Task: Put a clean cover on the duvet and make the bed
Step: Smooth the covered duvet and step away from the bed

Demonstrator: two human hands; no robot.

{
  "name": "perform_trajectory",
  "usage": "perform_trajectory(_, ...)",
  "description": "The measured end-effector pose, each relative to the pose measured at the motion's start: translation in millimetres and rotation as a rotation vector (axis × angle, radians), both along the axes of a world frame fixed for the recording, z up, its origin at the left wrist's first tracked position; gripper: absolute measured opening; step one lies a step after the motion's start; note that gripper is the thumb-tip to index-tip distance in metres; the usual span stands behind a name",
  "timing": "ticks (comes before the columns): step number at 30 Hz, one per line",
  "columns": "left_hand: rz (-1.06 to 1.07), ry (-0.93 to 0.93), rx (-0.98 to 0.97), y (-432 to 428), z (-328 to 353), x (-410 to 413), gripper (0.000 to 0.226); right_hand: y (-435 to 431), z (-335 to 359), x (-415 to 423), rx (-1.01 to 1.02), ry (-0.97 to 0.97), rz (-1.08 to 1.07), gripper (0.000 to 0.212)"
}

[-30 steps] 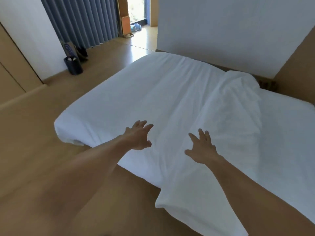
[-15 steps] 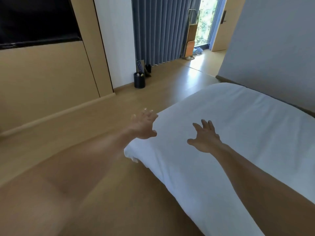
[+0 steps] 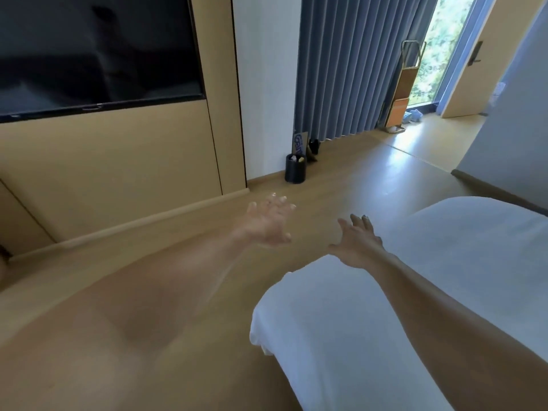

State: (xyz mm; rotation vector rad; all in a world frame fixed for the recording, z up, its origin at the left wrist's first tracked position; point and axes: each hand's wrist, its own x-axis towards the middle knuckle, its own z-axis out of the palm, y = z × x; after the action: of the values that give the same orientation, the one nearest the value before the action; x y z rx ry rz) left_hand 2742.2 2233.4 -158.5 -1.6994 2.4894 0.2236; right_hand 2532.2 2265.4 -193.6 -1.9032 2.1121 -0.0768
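Note:
The bed [image 3: 430, 292] fills the lower right, covered in smooth white bedding, with its near corner rounded at the lower middle. My left hand [image 3: 268, 223] is stretched out with fingers spread, over the wooden floor to the left of the bed, holding nothing. My right hand [image 3: 357, 241] reaches forward with straight fingers at the bed's left edge, also holding nothing. I cannot tell whether it touches the bedding.
A wooden floor [image 3: 207, 336] runs left of the bed. A dark screen [image 3: 95, 51] hangs on the beige wall panel. A small black bin [image 3: 295, 169] stands by the blue curtain [image 3: 350, 63]. A bright doorway [image 3: 427, 48] and a wooden stand [image 3: 401, 90] lie at the far right.
The view has swung left, off the bed and toward the wall and screen. Both hands moved left with it, from over the bedding to the bed's left edge and the floor.

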Motion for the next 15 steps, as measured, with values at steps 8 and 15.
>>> perform_trajectory(8,0.048,0.01,-0.032,-159.0,-16.4,70.8,0.078,-159.7,10.0,75.7,-0.069,-0.004,0.117,0.077)
perform_trajectory(15,0.026,-0.007,0.055,-304.2,-38.0,150.4,0.074,-297.7,-3.8,156.9,-0.039,-0.033,0.078,0.072)
